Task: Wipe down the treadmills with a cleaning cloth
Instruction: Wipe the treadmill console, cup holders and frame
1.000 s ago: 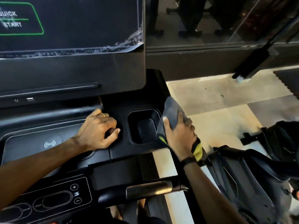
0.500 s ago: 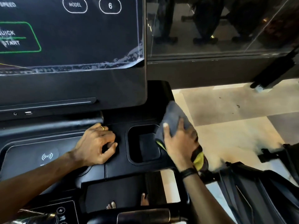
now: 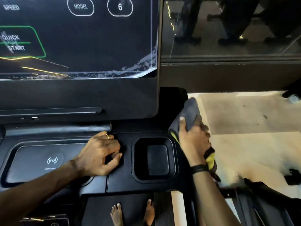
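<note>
- We stand on the treadmill [image 3: 138,188], the biggest thing here. Our bare feet [image 3: 132,213] are on its dark belt, so we can reach the top part.
- The big screen [image 3: 78,38] stands up in front of us. It shows "QUICK START", and white smudges run along its bottom edge. We think it needs a wipe too.
- Under the screen is the flat black tray [image 3: 32,160] with a little wave sign on it.
- Next to the tray is a deep cup holder [image 3: 154,160]. It sits between our two hands.
- Our right hand [image 3: 193,142] is curled around the cleaning cloth [image 3: 189,114]. The thumb pinches it on top. We hold it tight so it will not slip while we rub.
- The cloth is gray with a yellow edge. It is pressed on the right side edge of the treadmill top, just beside the cup holder. We think we are wiping that edge now.
- Our left hand [image 3: 101,155] rests on the black top, just left of the cup holder. Its fingers are curled under and hold nothing. It looks like it keeps us steady while we lean.
- A thin ring [image 3: 107,136] is on one left finger.
</note>
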`<state>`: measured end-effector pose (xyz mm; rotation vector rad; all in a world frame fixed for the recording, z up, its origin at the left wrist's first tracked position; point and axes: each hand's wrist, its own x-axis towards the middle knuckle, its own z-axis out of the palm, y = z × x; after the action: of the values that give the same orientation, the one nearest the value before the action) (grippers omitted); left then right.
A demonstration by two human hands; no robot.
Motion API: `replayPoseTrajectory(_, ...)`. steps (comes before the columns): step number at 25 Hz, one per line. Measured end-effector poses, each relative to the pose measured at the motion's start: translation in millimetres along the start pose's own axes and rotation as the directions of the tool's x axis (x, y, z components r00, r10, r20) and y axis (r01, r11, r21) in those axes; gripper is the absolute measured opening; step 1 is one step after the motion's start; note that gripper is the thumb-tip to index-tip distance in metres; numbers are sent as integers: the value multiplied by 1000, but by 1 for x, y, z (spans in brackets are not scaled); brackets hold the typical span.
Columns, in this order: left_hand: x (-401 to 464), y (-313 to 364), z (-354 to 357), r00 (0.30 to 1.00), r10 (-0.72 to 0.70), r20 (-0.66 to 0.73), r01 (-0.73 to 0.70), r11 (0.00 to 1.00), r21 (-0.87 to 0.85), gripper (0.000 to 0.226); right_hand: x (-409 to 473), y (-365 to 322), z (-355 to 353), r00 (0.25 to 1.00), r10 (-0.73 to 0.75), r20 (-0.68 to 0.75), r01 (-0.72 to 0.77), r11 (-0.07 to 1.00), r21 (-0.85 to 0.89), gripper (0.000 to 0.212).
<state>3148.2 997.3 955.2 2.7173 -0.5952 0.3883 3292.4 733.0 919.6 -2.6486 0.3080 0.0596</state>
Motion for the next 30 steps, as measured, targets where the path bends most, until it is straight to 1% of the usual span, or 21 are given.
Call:
replayPoseTrajectory(2,1,-2,-1,1000,-5,11,5,1000,-4,32,22,-32,-3,992,-128,7,128,988,-89,79)
replayPoseTrajectory(4,2,-2,-2,1000,-9,25,9,1000,-3,31,57,-70,-6,984,-155,83,164,981,-104,75)
replayPoseTrajectory(5,1,-2,-2,999,-7,32,7,1000,-5,31,62,-86,-5,978,-171,120,190,968,-164,74)
replayPoseTrajectory(6,1,-2,-3,999,-1,39,2,1000,-7,31,54,-101,1,961,-241,139,266,942,-206,73)
replayPoseTrajectory(7,1,-3,-4,999,8,47,-7,1000,-17,30,34,-116,10,926,-342,161,367,916,-162,75)
replayPoseTrajectory(8,1,-3,-6,999,19,48,-18,999,-30,31,6,-128,22,874,-454,174,461,887,0,79)
replayPoseTrajectory(9,1,-2,-8,999,29,34,-28,999,-33,33,-25,-140,31,818,-533,217,487,842,233,75)
replayPoseTrajectory(10,2,0,-10,999,32,15,-31,999,-30,38,-46,-148,36,744,-616,259,522,778,350,55)
replayPoseTrajectory(11,2,2,-13,1000,31,-1,-31,999,-26,43,-61,-153,34,693,-645,322,522,758,392,29)
replayPoseTrajectory(12,1,6,-17,999,39,-13,-39,999,-14,47,-69,-156,28,681,-652,333,540,754,373,15)
replayPoseTrajectory(13,1,8,-22,998,57,-18,-57,998,11,47,-71,-157,21,690,-674,265,607,738,295,11)
replayPoseTrajectory(14,-1,10,-27,997,82,-14,-81,996,35,45,-73,-154,15,702,-700,132,691,715,112,12)
replayPoseTrajectory(15,-4,9,-33,994,106,-4,-106,993,48,40,-80,-145,12,710,-704,28,705,708,-42,14)
replayPoseTrajectory(16,-8,5,-40,993,117,2,-117,992,48,35,-89,-134,11,699,-714,-43,701,696,-157,20)
replayPoseTrajectory(17,-13,0,-49,994,106,-4,-106,994,41,32,-106,-123,13,715,-699,-19,680,702,-211,32)
replayPoseTrajectory(18,-19,-6,-59,996,82,-21,-81,996,32,32,-128,-113,16,726,-687,35,675,702,-229,45)
replayPoseTrajectory(20,-28,-19,-76,997,41,-60,-39,999,37,32,-167,-97,17,710,-698,89,697,681,-225,56)
replayPoseTrajectory(23,-27,-22,-81,993,84,-83,-79,995,58,30,-207,-75,12,598,-792,126,800,579,-157,55)
replayPoseTrajectory(26,-14,-8,-67,976,203,-72,-203,979,18,27,-213,-33,-2,496,-845,199,868,488,-91,63)
replayPoseTrajectory(28,-5,3,-57,963,267,-37,-268,963,-29,25,-196,6,-22,508,-829,235,861,480,-170,73)
replayPoseTrajectory(30,4,14,-49,951,308,-14,-309,949,-61,23,-168,40,-48,609,-751,255,792,554,-257,72)
